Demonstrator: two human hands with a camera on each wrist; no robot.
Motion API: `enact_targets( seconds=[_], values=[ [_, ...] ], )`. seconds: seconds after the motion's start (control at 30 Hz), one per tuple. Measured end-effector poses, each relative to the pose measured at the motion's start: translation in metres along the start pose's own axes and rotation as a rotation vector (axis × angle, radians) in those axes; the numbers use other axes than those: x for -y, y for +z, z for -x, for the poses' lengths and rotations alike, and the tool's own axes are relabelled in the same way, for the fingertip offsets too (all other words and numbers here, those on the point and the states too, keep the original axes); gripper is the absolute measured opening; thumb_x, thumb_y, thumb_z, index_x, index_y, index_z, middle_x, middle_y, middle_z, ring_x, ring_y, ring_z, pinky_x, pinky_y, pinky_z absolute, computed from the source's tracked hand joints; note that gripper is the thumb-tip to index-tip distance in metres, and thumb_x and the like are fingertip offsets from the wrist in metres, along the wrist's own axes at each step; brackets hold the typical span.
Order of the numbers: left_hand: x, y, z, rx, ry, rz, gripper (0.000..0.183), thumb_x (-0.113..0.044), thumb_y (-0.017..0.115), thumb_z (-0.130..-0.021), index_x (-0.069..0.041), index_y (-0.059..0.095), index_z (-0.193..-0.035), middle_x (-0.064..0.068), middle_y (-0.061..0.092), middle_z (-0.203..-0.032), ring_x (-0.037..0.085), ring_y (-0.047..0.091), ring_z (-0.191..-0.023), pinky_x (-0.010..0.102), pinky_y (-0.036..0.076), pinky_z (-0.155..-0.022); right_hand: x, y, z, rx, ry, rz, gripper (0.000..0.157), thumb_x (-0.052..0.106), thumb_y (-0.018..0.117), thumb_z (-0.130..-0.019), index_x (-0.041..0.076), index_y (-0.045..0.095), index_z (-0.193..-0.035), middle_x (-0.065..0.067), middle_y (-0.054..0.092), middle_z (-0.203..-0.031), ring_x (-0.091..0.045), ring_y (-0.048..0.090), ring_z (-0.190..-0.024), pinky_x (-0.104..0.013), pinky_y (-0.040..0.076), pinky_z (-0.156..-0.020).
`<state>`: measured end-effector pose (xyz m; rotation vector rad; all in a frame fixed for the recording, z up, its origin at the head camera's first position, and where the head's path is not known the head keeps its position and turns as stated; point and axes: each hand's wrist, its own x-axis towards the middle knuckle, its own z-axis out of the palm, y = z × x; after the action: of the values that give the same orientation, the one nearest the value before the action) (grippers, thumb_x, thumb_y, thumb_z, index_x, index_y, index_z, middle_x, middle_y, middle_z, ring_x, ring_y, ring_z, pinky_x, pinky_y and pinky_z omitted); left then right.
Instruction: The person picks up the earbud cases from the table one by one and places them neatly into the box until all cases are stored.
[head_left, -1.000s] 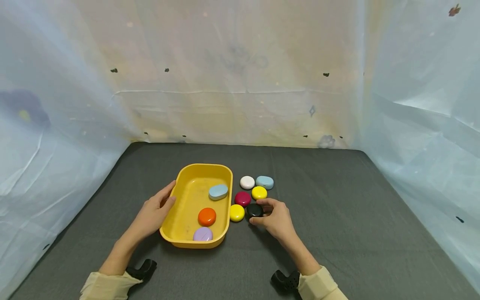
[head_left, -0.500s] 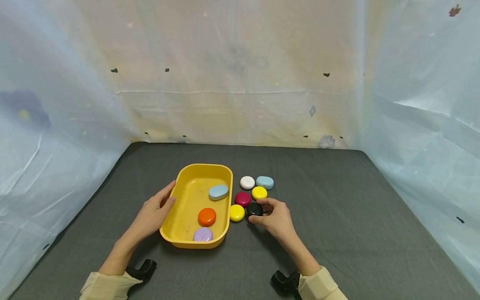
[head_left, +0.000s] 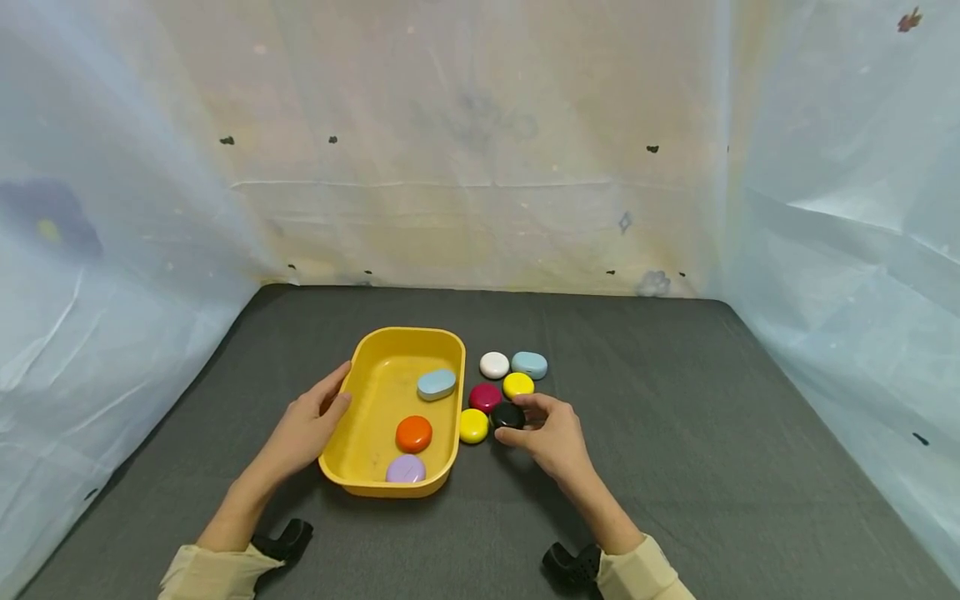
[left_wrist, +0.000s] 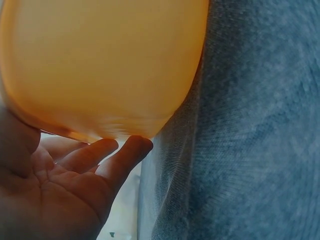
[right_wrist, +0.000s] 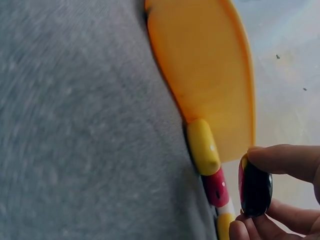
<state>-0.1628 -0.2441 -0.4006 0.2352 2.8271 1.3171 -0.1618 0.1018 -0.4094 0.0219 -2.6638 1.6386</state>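
A yellow tray (head_left: pixel 341 450) sits on the dark cloth. My left hand (head_left: pixel 302 429) rests against its left wall; in the left wrist view fairly straight fingers (left_wrist: pixel 125 162) touch the outside. Inside lie a pale blue oval piece (head_left: pixel 437 384), an orange round piece (head_left: pixel 414 433) and a lilac round piece (head_left: pixel 406 469). To the right of the tray, my right hand (head_left: pixel 553 439) pinches a glossy black round piece (head_left: pixel 507 415) between thumb and fingers. The right wrist view shows the black piece (right_wrist: pixel 256 190) held tilted, raised off the cloth.
Beside the tray's right wall lie a near yellow piece (head_left: pixel 473 426), a crimson piece (head_left: pixel 485 397), a far yellow piece (head_left: pixel 518 384), a white piece (head_left: pixel 494 365) and another pale blue oval (head_left: pixel 529 364). Pale plastic sheeting (head_left: pixel 480 167) hangs behind the table (head_left: pixel 712 433).
The black piece has risen slightly in my right hand's grip. My left hand and the tray stay where they were.
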Motion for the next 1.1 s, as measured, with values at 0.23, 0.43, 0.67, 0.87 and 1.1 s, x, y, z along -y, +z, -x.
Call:
enact_targets(
  seconds=[0.23, 0.43, 0.67, 0.87, 1.1],
  values=[
    [-0.001, 0.001, -0.002, 0.007, 0.017, 0.008, 0.058, -0.028, 0.042, -0.108, -0.008, 0.020, -0.158, 0.020, 0.031, -0.155, 0.038, 0.038, -0.135, 0.055, 0.037, -0.103, 0.012, -0.008, 0.005, -0.016, -0.021, -0.044, 0.052, 0.015, 0.088, -0.073, 0.005, 0.069, -0.120, -0.007, 0.067, -0.104, -0.022, 0.062, -0.087, -0.036, 0.054, -0.079],
    [0.000, 0.000, 0.000, 0.009, 0.001, 0.001, 0.059, -0.029, 0.043, -0.107, -0.009, 0.019, -0.158, 0.021, 0.030, -0.155, 0.038, 0.037, -0.136, 0.055, 0.038, -0.102, 0.023, -0.009, 0.004, 0.013, -0.049, -0.060, 0.049, 0.014, 0.089, -0.072, 0.009, 0.070, -0.117, -0.006, 0.068, -0.104, -0.021, 0.063, -0.086, -0.034, 0.054, -0.077],
    [0.001, -0.002, 0.001, -0.001, 0.013, -0.003, 0.059, -0.030, 0.043, -0.107, -0.010, 0.020, -0.158, 0.021, 0.031, -0.154, 0.036, 0.043, -0.132, 0.053, 0.043, -0.099, 0.041, -0.007, -0.005, 0.078, -0.096, -0.119, 0.049, 0.012, 0.089, -0.071, 0.009, 0.071, -0.117, -0.006, 0.068, -0.102, -0.026, 0.063, -0.086, -0.033, 0.055, -0.074],
    [0.001, -0.002, 0.002, 0.001, 0.009, 0.009, 0.059, -0.030, 0.042, -0.107, -0.010, 0.020, -0.158, 0.021, 0.030, -0.155, 0.035, 0.043, -0.132, 0.053, 0.042, -0.099, 0.054, -0.003, -0.007, 0.132, -0.112, -0.131, 0.050, 0.011, 0.089, -0.070, 0.009, 0.071, -0.116, -0.004, 0.067, -0.102, -0.027, 0.061, -0.091, -0.032, 0.055, -0.078],
    [-0.001, -0.002, 0.002, 0.000, 0.029, -0.003, 0.058, -0.028, 0.042, -0.107, -0.010, 0.020, -0.158, 0.021, 0.033, -0.154, 0.033, 0.047, -0.129, 0.052, 0.045, -0.097, 0.065, 0.003, -0.010, 0.189, -0.139, -0.163, 0.049, 0.009, 0.089, -0.071, 0.008, 0.071, -0.116, -0.004, 0.067, -0.105, -0.029, 0.061, -0.092, -0.033, 0.055, -0.075]
  ],
)
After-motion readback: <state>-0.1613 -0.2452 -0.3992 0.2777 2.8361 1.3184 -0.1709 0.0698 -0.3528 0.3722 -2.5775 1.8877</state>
